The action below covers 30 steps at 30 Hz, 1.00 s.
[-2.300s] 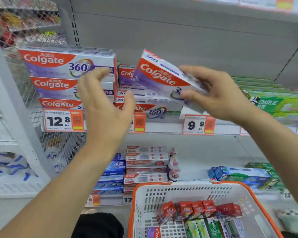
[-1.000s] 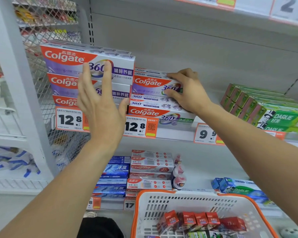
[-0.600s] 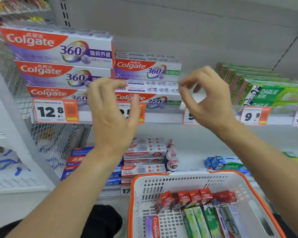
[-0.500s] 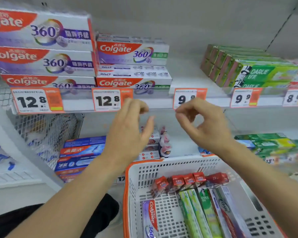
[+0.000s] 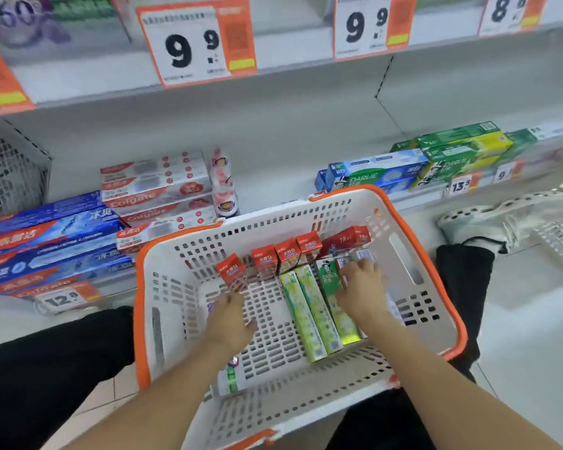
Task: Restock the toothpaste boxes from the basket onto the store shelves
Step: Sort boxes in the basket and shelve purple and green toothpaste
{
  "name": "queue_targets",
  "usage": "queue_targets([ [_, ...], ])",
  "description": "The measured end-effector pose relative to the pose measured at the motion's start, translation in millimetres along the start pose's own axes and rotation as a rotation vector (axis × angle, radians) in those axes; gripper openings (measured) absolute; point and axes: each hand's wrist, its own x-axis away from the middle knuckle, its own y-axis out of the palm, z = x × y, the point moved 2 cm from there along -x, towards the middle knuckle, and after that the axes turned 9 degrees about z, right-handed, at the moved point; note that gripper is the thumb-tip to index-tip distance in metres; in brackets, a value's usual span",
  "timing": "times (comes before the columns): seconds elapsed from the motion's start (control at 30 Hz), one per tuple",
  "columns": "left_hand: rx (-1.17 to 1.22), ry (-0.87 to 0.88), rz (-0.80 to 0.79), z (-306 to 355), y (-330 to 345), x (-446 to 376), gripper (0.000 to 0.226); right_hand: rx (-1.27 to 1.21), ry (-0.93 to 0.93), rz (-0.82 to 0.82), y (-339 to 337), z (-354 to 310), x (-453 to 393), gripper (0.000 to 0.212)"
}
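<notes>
in the basket [image 5: 163,254], five red boxes [image 5: 286,254], two hands [image 5: 359,292]

Basket [image 5: 163,280]: white with orange rim, between your knees
Your left hand [image 5: 229,323]: inside it, over a purple-ended box [image 5: 229,375]; grip unclear
Your right hand [image 5: 361,292]: on the green boxes [image 5: 309,316]; red boxes [image 5: 286,254] beyond

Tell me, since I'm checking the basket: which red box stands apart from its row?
The leftmost red box; it sits forward, tilted, nearest the left hand.
</notes>
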Motion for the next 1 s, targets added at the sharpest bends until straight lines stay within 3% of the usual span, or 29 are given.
queue_targets([
  [0.1, 0.133, -0.320, 0.164, -22, 18, -3, 0.070, 0.026, 0.092, -0.020, 6, 17, 3, 0.072],
  [0.2, 0.308, -0.655, 0.095, -35, 37, 5, 0.068, 0.044, 0.132, -0.034, 11, 22, 1, 0.104],
  [0.3, 0.301, -0.673, 0.019, -35, 48, 14, 0.050, 0.098, 0.155, 0.002, 9, 24, -3, 0.118],
  [0.43, 0.282, -0.650, 0.002, -28, 52, 19, 0.044, 0.138, 0.158, -0.062, 4, 22, 4, 0.087],
  [0.7, 0.261, -0.477, -0.141, -12, 20, 30, 0.036, -0.128, 0.155, -0.124, -9, 14, 10, 0.081],
  [0.8, 0.343, -0.401, -0.282, 5, -6, 34, 0.035, -0.371, 0.195, -0.193, -23, 7, 13, 0.075],
  [0.87, 0.442, -0.385, -0.388, 22, -28, 42, 0.047, -0.640, 0.234, -0.273, -37, -2, 21, 0.069],
  [1.0, 0.788, -0.383, -0.469, 52, -74, 64, 0.051, -1.154, 0.330, -0.478, -70, -24, 51, 0.035],
])
